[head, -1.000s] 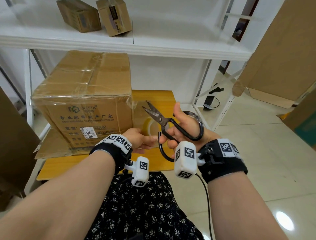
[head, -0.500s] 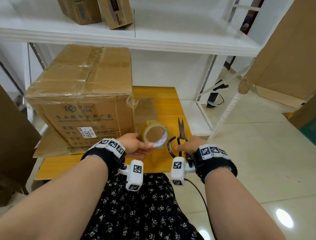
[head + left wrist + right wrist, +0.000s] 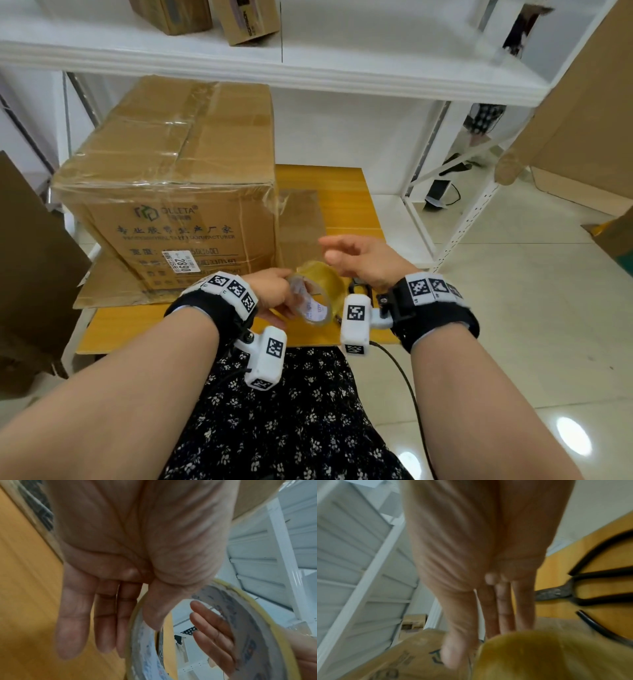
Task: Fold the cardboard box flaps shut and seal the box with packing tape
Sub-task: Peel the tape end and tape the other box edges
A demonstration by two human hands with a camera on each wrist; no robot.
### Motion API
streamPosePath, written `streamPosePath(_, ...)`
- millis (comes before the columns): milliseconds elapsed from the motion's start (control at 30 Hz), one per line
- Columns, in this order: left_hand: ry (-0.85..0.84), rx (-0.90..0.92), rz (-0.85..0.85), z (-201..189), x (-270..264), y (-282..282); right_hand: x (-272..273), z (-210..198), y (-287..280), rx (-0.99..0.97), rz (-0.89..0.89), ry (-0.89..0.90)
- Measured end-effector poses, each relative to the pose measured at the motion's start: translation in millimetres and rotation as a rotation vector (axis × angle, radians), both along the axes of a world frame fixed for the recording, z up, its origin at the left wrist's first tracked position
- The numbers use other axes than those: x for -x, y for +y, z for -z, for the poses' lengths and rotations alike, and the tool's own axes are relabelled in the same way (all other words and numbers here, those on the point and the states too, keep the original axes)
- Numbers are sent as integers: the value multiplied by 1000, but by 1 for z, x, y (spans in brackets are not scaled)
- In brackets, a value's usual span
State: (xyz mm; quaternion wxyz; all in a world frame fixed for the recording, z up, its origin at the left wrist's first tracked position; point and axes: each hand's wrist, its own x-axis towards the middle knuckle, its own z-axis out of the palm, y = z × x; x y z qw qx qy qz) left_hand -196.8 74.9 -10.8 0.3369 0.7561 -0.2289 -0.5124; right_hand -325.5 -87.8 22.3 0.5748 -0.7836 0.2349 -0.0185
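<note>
Cardboard box: matt brown corrugated board, its top and front edges under glossy, wrinkled clear tape; white paper label on the front. Tape roll: shiny yellowish clear film on a printed paper core, held in the left hand. Counter: smooth yellow wood-look surface with a soft sheen. Scissors: dull, dark, mottled metal with black handle loops. Shelf: smooth white painted metal. Floor: glossy pale tile with light glare. Wrist bands: matt black cloth, white plastic blocks.
</note>
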Motion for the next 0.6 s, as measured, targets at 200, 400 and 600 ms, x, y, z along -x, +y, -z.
streamPosePath(200, -136, -71, 64, -10, 1, -4, -8, -8, 7, -19, -115, 33)
streamPosePath(400, -279, -141, 151, -11, 3, -2, -11, 2, 17, 13, -79, 25)
streamPosePath(600, -313, -202, 92, -7, 3, -1, -14, 10, 25, 164, -93, -24)
